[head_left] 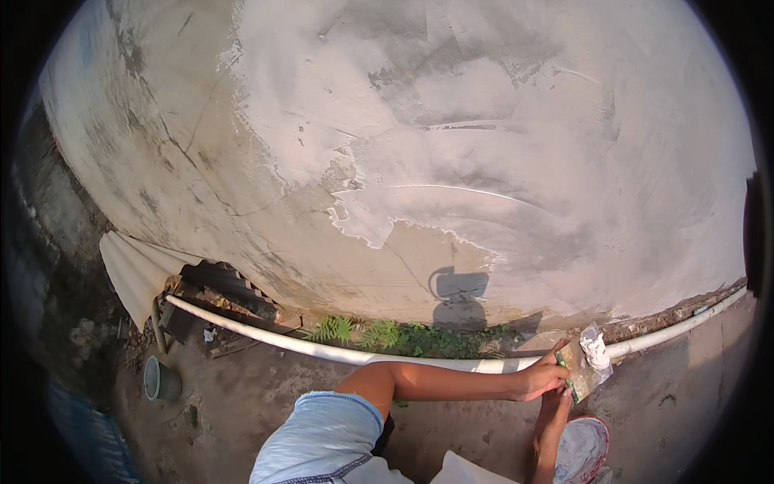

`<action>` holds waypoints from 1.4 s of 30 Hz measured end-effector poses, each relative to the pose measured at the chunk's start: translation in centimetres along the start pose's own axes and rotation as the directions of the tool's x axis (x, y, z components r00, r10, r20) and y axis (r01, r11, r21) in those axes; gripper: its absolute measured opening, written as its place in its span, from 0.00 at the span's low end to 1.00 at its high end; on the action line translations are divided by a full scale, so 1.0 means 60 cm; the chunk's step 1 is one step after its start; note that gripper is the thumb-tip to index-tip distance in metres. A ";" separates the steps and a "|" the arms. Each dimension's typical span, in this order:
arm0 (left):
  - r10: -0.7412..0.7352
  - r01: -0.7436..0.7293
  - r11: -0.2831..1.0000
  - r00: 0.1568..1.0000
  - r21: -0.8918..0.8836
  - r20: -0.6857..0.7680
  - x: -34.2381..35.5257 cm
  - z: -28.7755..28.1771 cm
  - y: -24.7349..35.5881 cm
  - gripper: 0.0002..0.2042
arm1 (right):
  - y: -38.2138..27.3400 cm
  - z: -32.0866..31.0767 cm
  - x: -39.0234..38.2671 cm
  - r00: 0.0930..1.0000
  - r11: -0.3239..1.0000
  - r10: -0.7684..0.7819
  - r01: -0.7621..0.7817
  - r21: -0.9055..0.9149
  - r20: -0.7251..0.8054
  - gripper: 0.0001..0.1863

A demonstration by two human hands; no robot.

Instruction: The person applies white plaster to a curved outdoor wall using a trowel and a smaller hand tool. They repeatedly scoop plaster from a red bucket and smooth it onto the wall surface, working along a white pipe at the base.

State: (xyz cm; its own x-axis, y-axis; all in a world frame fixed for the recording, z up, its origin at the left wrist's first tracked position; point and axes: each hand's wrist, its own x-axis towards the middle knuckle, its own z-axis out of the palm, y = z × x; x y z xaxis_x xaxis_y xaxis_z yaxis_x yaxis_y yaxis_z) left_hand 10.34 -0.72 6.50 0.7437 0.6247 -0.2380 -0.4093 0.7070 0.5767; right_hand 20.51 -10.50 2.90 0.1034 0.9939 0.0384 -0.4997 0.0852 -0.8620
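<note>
My left hand [542,379] reaches across to the right, its fingers closed on the green edge of a flat putty scraper [574,365]. Just below it, my right hand [555,403] is closed at the lower corner of the same edge; its fingers are partly hidden. Beyond the scraper, a thick lump of white putty [595,348] lies on a thin, clear-looking sheet or blade. Whether that is a second tool, I cannot tell. Beside my right forearm stands a red-rimmed bucket [606,444] with whitish putty inside.
Ahead rises a wall [322,266], partly coated with whitish putty, cracked and bare at left. A white pipe [306,347] runs along its foot, with green ferns [387,332] behind. A grey bucket [164,381] lies tipped at left, near a corrugated sheet [143,270].
</note>
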 end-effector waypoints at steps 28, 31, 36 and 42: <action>0.399 0.014 0.783 0.756 0.622 -0.519 -0.901 0.479 0.629 0.14 | -0.896 0.470 -0.007 0.976 0.966 0.129 -0.083 0.246 -0.178 0.20; 0.693 -0.129 0.637 0.526 0.760 -0.492 -1.041 0.454 0.786 0.20 | -0.900 0.556 -0.038 0.994 0.930 0.026 0.015 0.367 -0.105 0.18; 1.000 -0.049 -0.027 0.015 0.998 0.028 -1.275 0.442 1.088 0.19 | -0.822 0.723 -0.063 0.947 0.879 -0.046 0.189 0.437 -0.317 0.20; 0.749 0.401 -0.447 -0.320 0.799 0.580 -1.386 0.522 1.371 0.09 | -0.765 0.930 -0.009 0.931 0.845 -0.082 0.254 0.470 -0.356 0.20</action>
State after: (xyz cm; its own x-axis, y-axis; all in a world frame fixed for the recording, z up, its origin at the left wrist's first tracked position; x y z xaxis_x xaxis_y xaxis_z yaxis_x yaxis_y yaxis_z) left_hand -68.60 -4.89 98.20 -0.2380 0.1372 0.9615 0.9041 -0.3305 0.2709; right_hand -4.59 -11.03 70.67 0.4433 0.8934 -0.0732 -0.8003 0.3576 -0.4813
